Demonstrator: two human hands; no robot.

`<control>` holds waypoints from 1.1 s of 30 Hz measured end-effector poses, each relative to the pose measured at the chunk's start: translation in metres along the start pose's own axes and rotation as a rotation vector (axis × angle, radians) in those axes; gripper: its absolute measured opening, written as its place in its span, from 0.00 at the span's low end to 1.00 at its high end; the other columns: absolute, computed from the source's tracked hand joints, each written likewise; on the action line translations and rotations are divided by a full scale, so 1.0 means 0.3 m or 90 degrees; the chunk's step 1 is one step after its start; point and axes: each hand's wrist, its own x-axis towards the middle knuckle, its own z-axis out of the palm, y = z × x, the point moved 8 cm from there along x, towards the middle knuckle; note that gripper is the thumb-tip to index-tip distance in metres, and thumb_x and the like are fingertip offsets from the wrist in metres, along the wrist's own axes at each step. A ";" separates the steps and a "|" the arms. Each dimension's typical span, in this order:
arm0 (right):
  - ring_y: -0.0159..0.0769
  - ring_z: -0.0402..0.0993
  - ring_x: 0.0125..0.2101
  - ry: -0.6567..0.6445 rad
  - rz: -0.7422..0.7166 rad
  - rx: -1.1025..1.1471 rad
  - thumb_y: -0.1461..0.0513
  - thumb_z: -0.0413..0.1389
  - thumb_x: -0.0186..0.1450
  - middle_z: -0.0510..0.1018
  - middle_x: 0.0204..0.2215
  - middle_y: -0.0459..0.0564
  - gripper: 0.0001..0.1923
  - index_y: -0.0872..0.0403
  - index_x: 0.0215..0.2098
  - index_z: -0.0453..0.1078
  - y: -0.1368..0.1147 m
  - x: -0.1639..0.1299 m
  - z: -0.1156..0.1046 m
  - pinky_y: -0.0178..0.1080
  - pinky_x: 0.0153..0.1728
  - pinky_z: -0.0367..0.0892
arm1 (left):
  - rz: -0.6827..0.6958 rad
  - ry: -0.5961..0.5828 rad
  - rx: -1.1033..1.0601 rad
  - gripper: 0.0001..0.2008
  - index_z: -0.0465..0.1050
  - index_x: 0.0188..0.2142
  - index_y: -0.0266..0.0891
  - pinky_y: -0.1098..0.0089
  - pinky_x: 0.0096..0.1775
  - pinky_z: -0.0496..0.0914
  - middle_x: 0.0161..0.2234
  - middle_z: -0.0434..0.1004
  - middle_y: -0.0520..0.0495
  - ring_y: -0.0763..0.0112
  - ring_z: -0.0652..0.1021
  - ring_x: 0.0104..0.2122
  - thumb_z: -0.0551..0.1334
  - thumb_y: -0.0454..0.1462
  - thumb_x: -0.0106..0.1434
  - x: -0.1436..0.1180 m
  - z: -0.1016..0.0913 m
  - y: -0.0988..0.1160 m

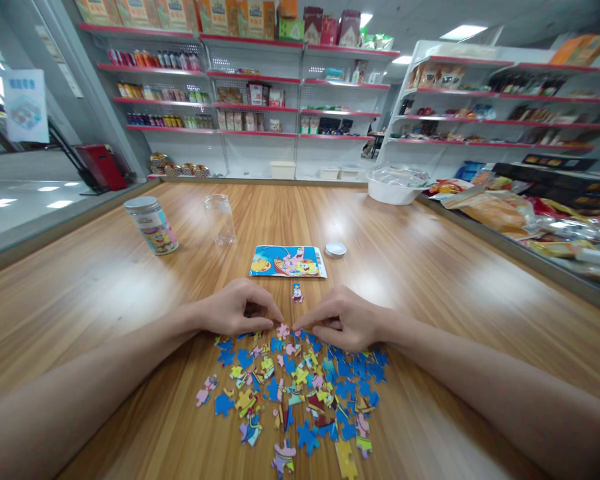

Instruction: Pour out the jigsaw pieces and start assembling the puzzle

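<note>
Just a slim gap between the left hand [240,307] and right hand [350,317], and a pink piece [283,331] is sitting in it! Straight ahead of the fingertips, a small puzzle section [297,292] narrows the lane, with the picture card [287,261] lying across behind it. Between the forearms, loose pieces [300,377] crowd the wood. Beyond the left hand, the clear jar [220,221] and lidded canister [153,227] stand in the way; outside the right, bare tabletop [430,280] opens wide!
</note>
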 end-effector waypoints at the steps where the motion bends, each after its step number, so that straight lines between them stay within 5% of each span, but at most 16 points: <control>1: 0.23 0.54 0.13 -0.001 0.000 0.003 0.67 0.51 0.59 0.60 0.12 0.38 0.20 0.57 0.45 0.79 -0.003 0.001 0.003 0.28 0.16 0.52 | -0.007 -0.010 -0.005 0.11 0.80 0.42 0.36 0.77 0.27 0.64 0.26 0.76 0.49 0.77 0.71 0.24 0.66 0.39 0.64 0.000 0.001 -0.003; 5: 0.22 0.54 0.13 -0.010 0.003 0.038 0.67 0.52 0.58 0.59 0.12 0.37 0.20 0.56 0.46 0.79 -0.009 0.005 0.014 0.28 0.17 0.51 | -0.023 -0.040 -0.009 0.16 0.79 0.44 0.37 0.77 0.23 0.59 0.23 0.66 0.54 0.78 0.65 0.22 0.70 0.43 0.59 -0.002 0.003 -0.009; 13: 0.21 0.52 0.13 -0.045 0.020 0.143 0.67 0.51 0.58 0.64 0.13 0.40 0.17 0.60 0.39 0.81 -0.001 0.013 0.022 0.27 0.15 0.49 | -0.001 -0.038 0.017 0.13 0.80 0.43 0.39 0.76 0.25 0.60 0.25 0.68 0.53 0.78 0.66 0.23 0.67 0.43 0.62 0.001 0.014 0.023; 23: 0.22 0.51 0.13 -0.070 0.009 0.126 0.68 0.51 0.58 0.63 0.13 0.39 0.20 0.58 0.44 0.80 -0.017 0.006 0.039 0.27 0.15 0.49 | 0.008 -0.011 0.044 0.11 0.80 0.40 0.37 0.76 0.25 0.60 0.23 0.67 0.53 0.77 0.66 0.22 0.65 0.42 0.64 0.006 0.026 0.035; 30: 0.23 0.50 0.12 -0.032 -0.004 0.081 0.67 0.51 0.59 0.61 0.11 0.38 0.18 0.58 0.42 0.80 -0.051 0.019 0.036 0.28 0.15 0.50 | 0.000 0.003 0.036 0.11 0.76 0.30 0.34 0.77 0.25 0.60 0.22 0.68 0.53 0.78 0.66 0.22 0.66 0.41 0.63 0.008 0.026 0.037; 33: 0.24 0.58 0.14 -0.023 -0.003 0.030 0.65 0.53 0.62 0.70 0.14 0.42 0.17 0.56 0.44 0.79 -0.056 0.023 0.039 0.28 0.17 0.55 | 0.007 -0.001 0.028 0.10 0.75 0.29 0.34 0.77 0.24 0.60 0.22 0.68 0.53 0.79 0.66 0.21 0.65 0.40 0.62 0.007 0.027 0.040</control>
